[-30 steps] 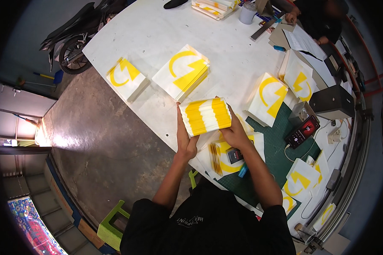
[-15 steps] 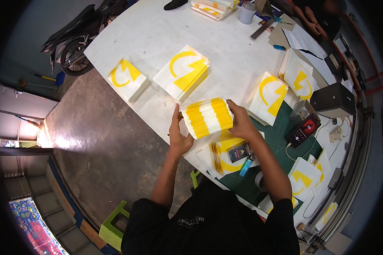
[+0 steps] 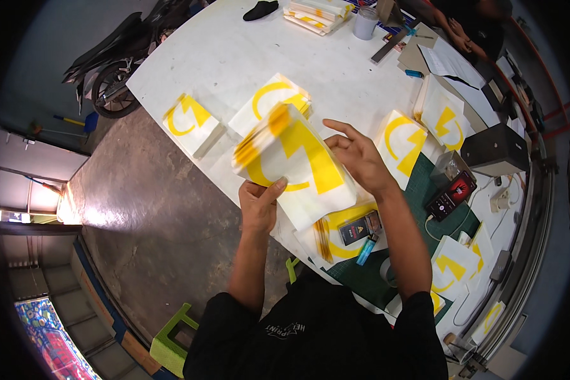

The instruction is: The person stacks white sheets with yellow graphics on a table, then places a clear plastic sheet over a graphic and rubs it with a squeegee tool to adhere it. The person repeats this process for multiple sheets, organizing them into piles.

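Note:
A thick stack of white paper bags (image 3: 304, 166) with a yellow lightning-bolt print is held tilted over the table's near edge. My left hand (image 3: 260, 204) grips its lower left side, thumb on the printed face and fingers beneath. My right hand (image 3: 362, 162) is open beside the stack's right edge, fingers apart; whether a fingertip touches the paper I cannot tell. Directly behind is another bag stack (image 3: 266, 101), partly covered by the held one. A smaller stack (image 3: 192, 125) lies to its left, and one more (image 3: 399, 144) is right of my right hand.
Below the held stack, a cigarette pack (image 3: 359, 229) and a blue lighter (image 3: 365, 250) rest on more bags. At right are a green cutting mat (image 3: 437, 218), a phone on a cable (image 3: 451, 194) and a black box (image 3: 497, 152). A person (image 3: 468, 28) is at the far right.
The bag stack has turned from its folded yellow-striped edge to its printed face and tipped up. My right hand has let go of its right side and opened; my left hand keeps its grip.

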The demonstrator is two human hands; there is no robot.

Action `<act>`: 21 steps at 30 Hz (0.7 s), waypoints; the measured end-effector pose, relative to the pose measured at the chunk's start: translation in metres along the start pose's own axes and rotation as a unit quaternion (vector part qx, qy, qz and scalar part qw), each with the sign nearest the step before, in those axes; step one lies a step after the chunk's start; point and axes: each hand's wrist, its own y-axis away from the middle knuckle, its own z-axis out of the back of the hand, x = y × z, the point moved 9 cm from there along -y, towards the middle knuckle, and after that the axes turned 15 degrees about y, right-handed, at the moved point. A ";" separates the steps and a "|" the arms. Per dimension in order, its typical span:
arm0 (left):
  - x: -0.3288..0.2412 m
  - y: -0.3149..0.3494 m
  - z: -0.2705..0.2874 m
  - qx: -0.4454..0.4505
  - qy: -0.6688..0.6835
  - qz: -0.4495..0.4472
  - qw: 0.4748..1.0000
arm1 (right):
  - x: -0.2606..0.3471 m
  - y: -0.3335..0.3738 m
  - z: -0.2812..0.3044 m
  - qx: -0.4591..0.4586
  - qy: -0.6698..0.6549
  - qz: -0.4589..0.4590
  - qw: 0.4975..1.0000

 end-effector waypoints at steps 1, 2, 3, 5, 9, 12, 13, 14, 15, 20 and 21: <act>0.004 0.001 -0.003 -0.012 0.046 0.012 0.999 | -0.012 0.007 0.002 -0.016 -0.111 0.005 0.994; 0.007 0.003 -0.007 -0.024 0.092 0.025 0.995 | -0.019 0.016 0.004 -0.031 -0.222 0.010 0.975; 0.008 0.005 -0.009 -0.043 0.118 0.022 0.992 | -0.027 0.026 -0.003 -0.031 -0.260 -0.021 0.965; 0.014 0.011 -0.013 -0.080 0.174 0.021 0.981 | -0.035 0.045 -0.013 -0.067 -0.314 0.001 0.947; 0.027 0.017 -0.014 -0.118 0.163 -0.016 0.979 | -0.048 0.071 -0.030 -0.234 -0.265 0.025 0.935; 0.034 0.019 -0.022 -0.134 0.156 -0.037 0.978 | -0.042 0.075 -0.030 -0.345 -0.202 -0.038 0.916; 0.036 0.021 -0.023 -0.134 0.151 -0.043 0.979 | -0.040 0.076 -0.028 -0.355 -0.175 -0.047 0.917; 0.037 0.022 -0.023 -0.134 0.146 -0.049 0.979 | -0.038 0.076 -0.026 -0.364 -0.148 -0.055 0.918; 0.039 0.024 -0.023 -0.131 0.137 -0.048 0.981 | -0.036 0.077 -0.024 -0.369 -0.156 -0.046 0.915; 0.043 0.034 -0.032 -0.131 0.128 -0.044 0.982 | -0.032 0.076 -0.011 -0.349 -0.103 -0.031 0.931; 0.048 0.036 -0.028 -0.121 0.133 -0.040 0.983 | -0.029 0.075 -0.008 -0.341 -0.094 -0.029 0.935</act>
